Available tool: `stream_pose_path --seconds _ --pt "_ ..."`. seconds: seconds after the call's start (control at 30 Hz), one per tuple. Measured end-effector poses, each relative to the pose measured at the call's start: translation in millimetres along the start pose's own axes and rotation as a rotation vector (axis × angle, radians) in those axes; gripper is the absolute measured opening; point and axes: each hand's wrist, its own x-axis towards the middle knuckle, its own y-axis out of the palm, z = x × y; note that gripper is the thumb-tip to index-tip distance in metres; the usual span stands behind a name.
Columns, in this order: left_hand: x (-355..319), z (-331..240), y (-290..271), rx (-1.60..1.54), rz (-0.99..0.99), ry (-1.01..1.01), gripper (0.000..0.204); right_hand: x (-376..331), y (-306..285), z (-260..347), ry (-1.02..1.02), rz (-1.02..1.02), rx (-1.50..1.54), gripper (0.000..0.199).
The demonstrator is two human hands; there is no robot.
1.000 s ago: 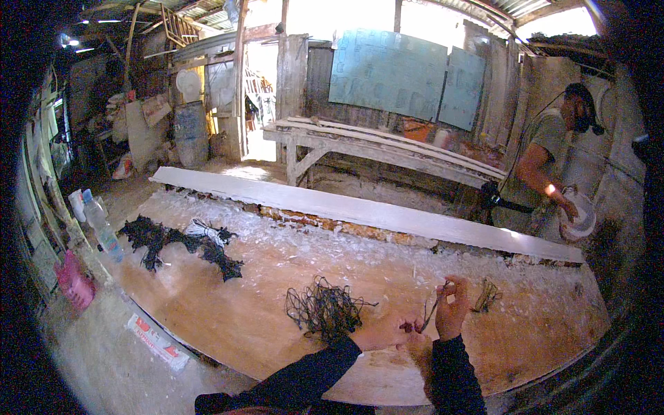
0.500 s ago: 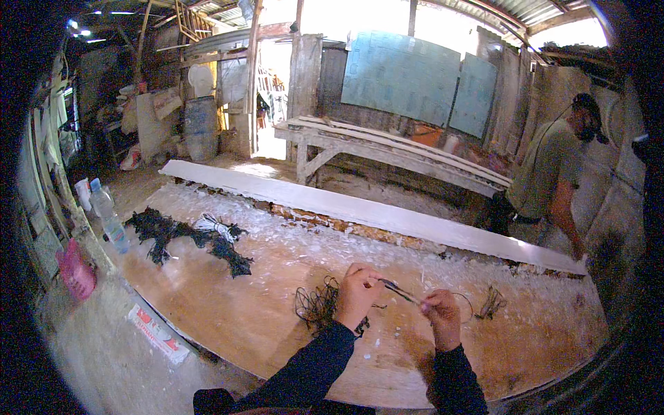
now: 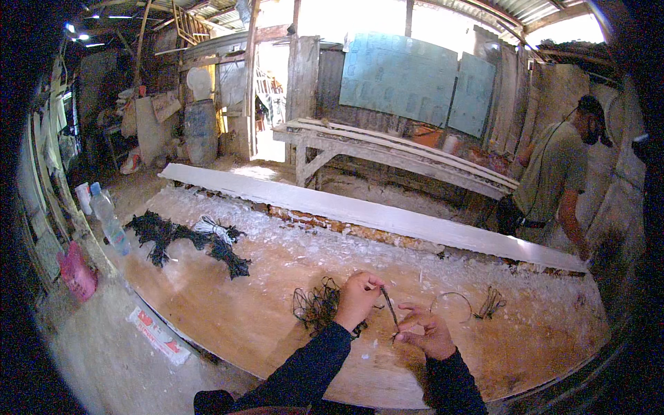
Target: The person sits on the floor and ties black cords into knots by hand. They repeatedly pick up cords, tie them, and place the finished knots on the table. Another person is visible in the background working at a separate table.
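Over the brown wooden board (image 3: 277, 277), my left hand (image 3: 356, 301) is closed, pinching the upper end of a short dark cord (image 3: 389, 304). My right hand (image 3: 427, 330) pinches the lower end of that cord between thumb and finger, so it hangs stretched and slanted between the two hands. Beside my left hand lies a tangle of thin black cord (image 3: 317, 304), partly hidden by the hand. To the right of my right hand are a small loose bundle of dark strands (image 3: 490, 303) and one thin curved strand (image 3: 462, 297).
A long white plank (image 3: 346, 213) runs along the board's far edge. Black bundles (image 3: 155, 234) and a white-tied bundle (image 3: 216, 228) lie at left, near a plastic bottle (image 3: 109, 220) and pink bag (image 3: 77, 272). A person (image 3: 557, 176) stands at far right; a bench (image 3: 401, 155) stands behind.
My right hand has moved down and left, its fingers now spread wider around the cord's end. The cord has swung from nearly level to steep. The person at right has shifted slightly.
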Motion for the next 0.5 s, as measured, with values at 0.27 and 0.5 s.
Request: stream_pose_path --seconds 0.27,0.5 --pt "-13 -20 7 -0.092 0.474 0.148 0.013 3 -19 -17 -0.004 -0.604 -0.140 0.013" --pt "-29 -40 12 -0.213 0.928 -0.003 0.020 8 -29 -24 -0.118 -0.946 -0.357 0.005"
